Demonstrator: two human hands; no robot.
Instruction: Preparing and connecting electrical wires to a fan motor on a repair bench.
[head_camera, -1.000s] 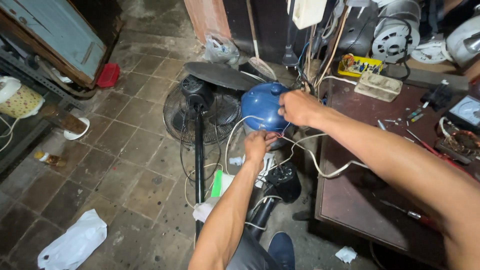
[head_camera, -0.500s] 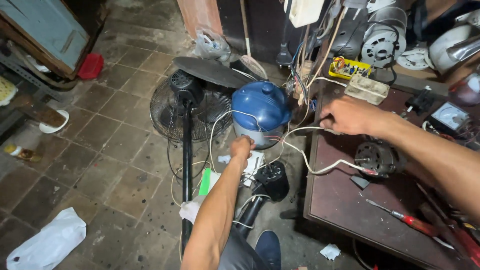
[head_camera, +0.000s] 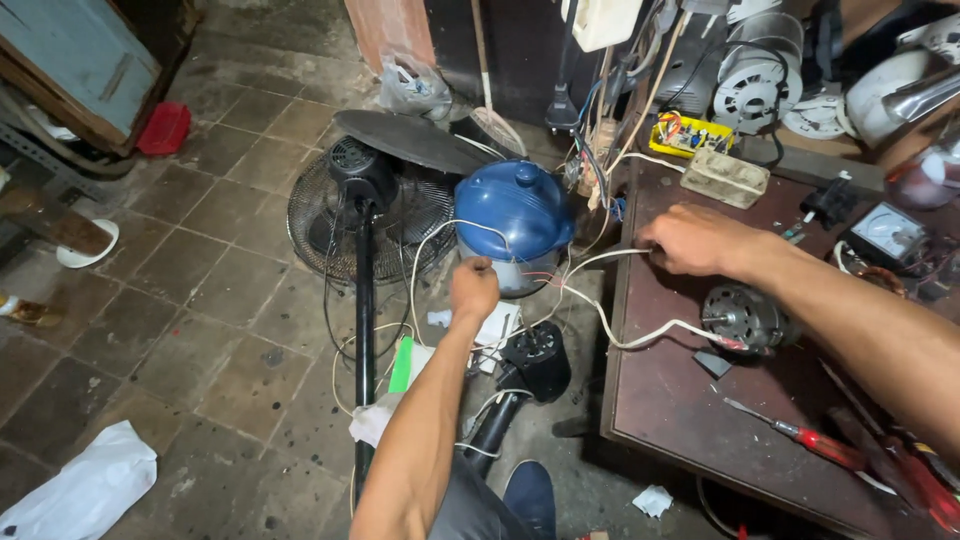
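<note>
My left hand (head_camera: 474, 288) is closed around thin white wires just in front of a blue domed appliance (head_camera: 512, 212) standing on the tiled floor. My right hand (head_camera: 688, 240) grips a white cable (head_camera: 612, 330) above the left part of a dark wooden table (head_camera: 668, 400). That cable runs down and right to a small bare electric motor (head_camera: 742, 316) lying on the table. Red and white strands stretch between the two hands.
A black pedestal fan (head_camera: 362, 220) lies on the floor beside the blue appliance. A red-handled screwdriver (head_camera: 802, 434), a meter (head_camera: 886, 234), a beige terminal block (head_camera: 726, 178) and fan parts sit on the table. A white bag (head_camera: 85, 490) lies at the lower left.
My right hand has moved from the blue appliance over to the table, pulling the white cable along. My left hand stays at the wires. The view has shifted right.
</note>
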